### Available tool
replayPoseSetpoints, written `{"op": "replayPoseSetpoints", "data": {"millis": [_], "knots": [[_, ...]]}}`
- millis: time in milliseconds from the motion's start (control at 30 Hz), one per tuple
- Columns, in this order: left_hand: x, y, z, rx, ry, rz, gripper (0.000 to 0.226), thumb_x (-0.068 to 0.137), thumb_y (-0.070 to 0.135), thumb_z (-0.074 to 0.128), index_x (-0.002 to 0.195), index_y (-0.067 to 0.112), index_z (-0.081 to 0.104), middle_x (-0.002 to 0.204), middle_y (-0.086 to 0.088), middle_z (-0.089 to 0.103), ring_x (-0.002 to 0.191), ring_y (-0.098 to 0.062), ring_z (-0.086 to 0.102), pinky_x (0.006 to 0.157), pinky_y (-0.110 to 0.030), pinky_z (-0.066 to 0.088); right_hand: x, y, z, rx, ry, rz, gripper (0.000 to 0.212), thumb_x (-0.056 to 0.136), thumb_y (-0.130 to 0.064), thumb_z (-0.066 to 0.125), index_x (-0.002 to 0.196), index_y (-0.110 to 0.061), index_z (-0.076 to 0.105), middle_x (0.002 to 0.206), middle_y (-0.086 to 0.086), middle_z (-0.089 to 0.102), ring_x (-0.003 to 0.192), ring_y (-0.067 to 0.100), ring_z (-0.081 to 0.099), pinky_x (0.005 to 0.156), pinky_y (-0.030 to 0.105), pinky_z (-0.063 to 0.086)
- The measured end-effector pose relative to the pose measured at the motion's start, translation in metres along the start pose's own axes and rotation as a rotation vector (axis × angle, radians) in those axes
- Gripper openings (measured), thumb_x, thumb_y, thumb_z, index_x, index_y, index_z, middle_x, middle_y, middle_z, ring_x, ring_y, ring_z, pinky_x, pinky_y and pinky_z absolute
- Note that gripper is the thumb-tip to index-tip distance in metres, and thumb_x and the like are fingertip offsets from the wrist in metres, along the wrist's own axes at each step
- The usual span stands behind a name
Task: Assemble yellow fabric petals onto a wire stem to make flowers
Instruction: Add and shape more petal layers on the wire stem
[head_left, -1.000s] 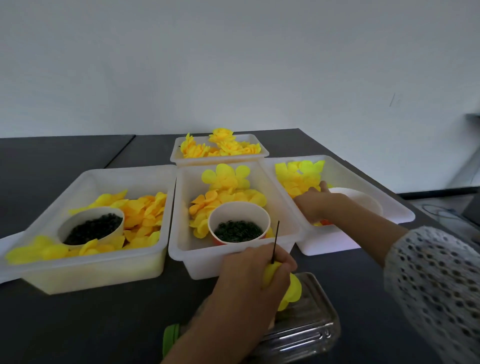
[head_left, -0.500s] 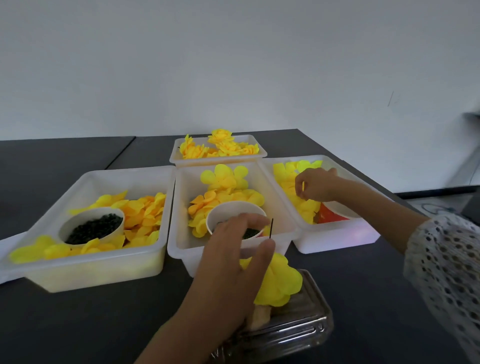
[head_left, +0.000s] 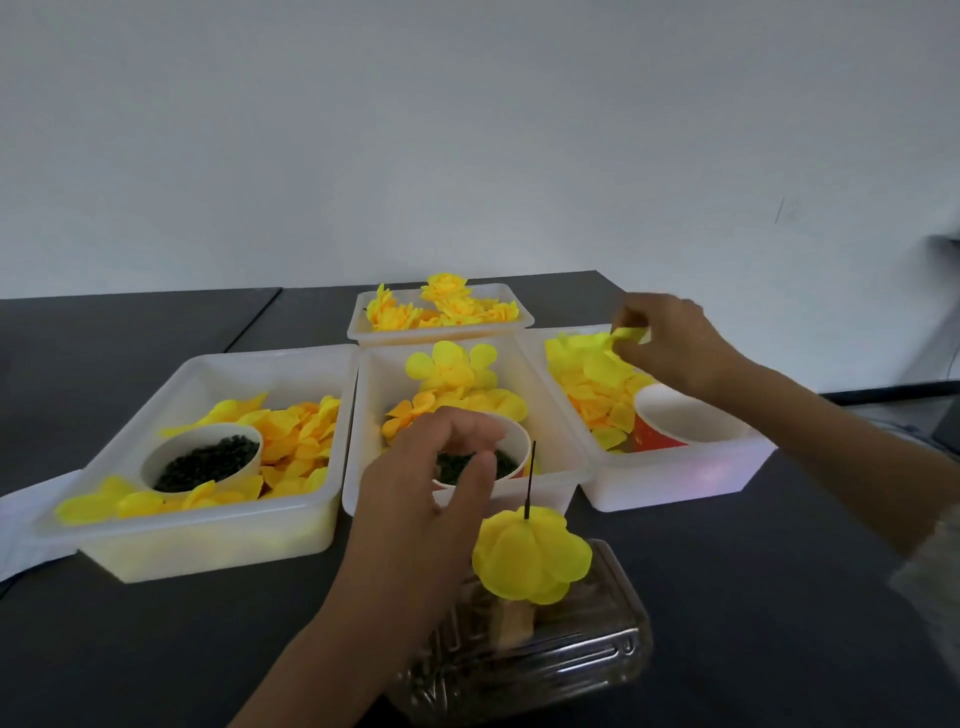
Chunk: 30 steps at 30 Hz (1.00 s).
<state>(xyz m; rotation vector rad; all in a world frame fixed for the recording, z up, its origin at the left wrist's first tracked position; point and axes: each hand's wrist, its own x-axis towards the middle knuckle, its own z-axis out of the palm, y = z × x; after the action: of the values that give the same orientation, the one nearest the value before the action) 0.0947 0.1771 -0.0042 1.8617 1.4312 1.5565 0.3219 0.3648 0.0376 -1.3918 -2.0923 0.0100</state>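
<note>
A half-built yellow flower (head_left: 530, 558) sits on a thin black wire stem (head_left: 530, 478) that stands upright out of a clear plastic box (head_left: 540, 660). My left hand (head_left: 426, 499) hovers just left of the stem, fingers loosely curved, holding nothing. My right hand (head_left: 675, 348) is above the right white tray (head_left: 675, 483) and pinches a single yellow petal (head_left: 628, 333) lifted off the loose petals (head_left: 597, 384) there.
A middle white tray (head_left: 566, 467) holds petals and a paper cup of dark beads (head_left: 511, 441). The left tray (head_left: 208, 540) has petals and another bead cup (head_left: 205, 460). Finished flowers (head_left: 441, 306) fill a back tray. A red cup (head_left: 680, 423) stands in the right tray.
My left hand let go of the flower and lifted away to its left. My right hand came up out of the right tray with one petal pinched.
</note>
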Motion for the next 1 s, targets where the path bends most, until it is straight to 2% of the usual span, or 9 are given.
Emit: {"op": "replayPoseSetpoints", "data": {"millis": [100,200,400,533,633,767,833,900,1000], "knots": [[0.005,0.002,-0.004,-0.008,0.016,0.022,0.023,0.097,0.017,0.053,0.086,0.029,0.068,0.079,0.021,0.063,0.077,0.0,0.058,0.062,-0.005,0.038,-0.036,-0.036,-0.032,0.21,0.132,-0.155,0.019,0.078,0.002,0.066,0.074,-0.014,0.056,0.076,-0.002,0.061,0.077,0.009,0.054,0.076,0.016,0.039],[0.012,0.007,-0.008,-0.209,-0.115,-0.045,0.033,0.096,0.033,0.046,0.078,0.026,0.073,0.066,0.008,0.061,0.062,-0.004,0.054,0.056,-0.009,0.039,-0.077,-0.067,-0.049,0.146,0.247,-0.423,0.015,0.075,0.004,0.063,0.075,-0.01,0.056,0.077,0.0,0.057,0.077,0.015,0.047,0.073,0.025,0.036],[0.028,0.022,0.005,-0.537,-0.195,-0.698,0.055,0.09,0.056,0.041,0.064,0.013,0.064,0.044,0.005,0.055,0.049,-0.012,0.047,0.054,-0.024,0.041,-0.121,-0.087,-0.046,-0.145,0.447,-0.879,0.012,0.085,-0.009,0.058,0.083,-0.012,0.047,0.079,0.01,0.063,0.072,0.028,0.043,0.067,0.035,0.029],[0.009,0.024,-0.014,-0.48,-0.325,-0.466,0.043,0.08,0.038,0.065,0.088,-0.004,0.066,0.047,0.007,0.046,0.043,-0.005,0.041,0.042,-0.016,0.035,-0.128,-0.085,-0.039,-0.196,0.477,-0.898,0.03,0.073,-0.002,0.069,0.088,-0.014,0.046,0.096,0.003,0.054,0.075,0.027,0.044,0.068,0.035,0.03],[0.006,0.023,-0.018,-0.441,-0.261,-0.374,0.035,0.093,0.02,0.056,0.101,-0.014,0.059,0.05,0.005,0.041,0.043,-0.005,0.037,0.043,-0.013,0.034,-0.131,-0.087,-0.033,0.003,0.31,-0.659,0.028,0.081,-0.011,0.066,0.099,-0.02,0.046,0.099,0.0,0.057,0.078,0.022,0.05,0.067,0.036,0.039],[0.006,0.029,-0.018,-0.396,-0.164,-0.251,0.037,0.088,0.028,0.058,0.082,-0.009,0.058,0.061,-0.008,0.034,0.05,-0.009,0.034,0.047,-0.016,0.033,-0.13,-0.097,-0.033,0.743,-0.008,0.097,0.007,0.094,-0.027,0.056,0.094,-0.024,0.049,0.08,0.002,0.058,0.054,0.016,0.05,0.049,0.024,0.039],[0.006,0.032,-0.016,-0.37,-0.101,-0.206,0.039,0.083,0.032,0.058,0.069,-0.003,0.049,0.059,-0.006,0.037,0.049,-0.009,0.034,0.048,-0.016,0.034,-0.124,-0.098,-0.034,1.058,-0.314,0.433,0.041,0.099,-0.046,0.036,0.082,-0.014,0.055,0.065,0.01,0.057,0.04,0.019,0.045,0.04,0.021,0.032],[0.008,0.031,-0.012,-0.373,-0.059,-0.196,0.037,0.089,0.023,0.058,0.068,-0.005,0.045,0.054,-0.001,0.039,0.048,-0.007,0.035,0.047,-0.016,0.035,-0.127,-0.101,-0.036,1.186,-0.496,0.514,0.068,0.094,-0.063,0.024,0.069,-0.012,0.062,0.059,0.012,0.056,0.036,0.018,0.041,0.039,0.018,0.029],[0.009,0.025,-0.008,-0.328,-0.035,-0.174,0.035,0.093,0.017,0.056,0.073,-0.01,0.048,0.052,0.004,0.042,0.048,-0.006,0.037,0.048,-0.017,0.036,-0.134,-0.103,-0.033,1.076,-0.424,0.371,0.056,0.096,-0.051,0.036,0.061,-0.015,0.062,0.061,0.008,0.056,0.041,0.016,0.041,0.039,0.021,0.031]]}}
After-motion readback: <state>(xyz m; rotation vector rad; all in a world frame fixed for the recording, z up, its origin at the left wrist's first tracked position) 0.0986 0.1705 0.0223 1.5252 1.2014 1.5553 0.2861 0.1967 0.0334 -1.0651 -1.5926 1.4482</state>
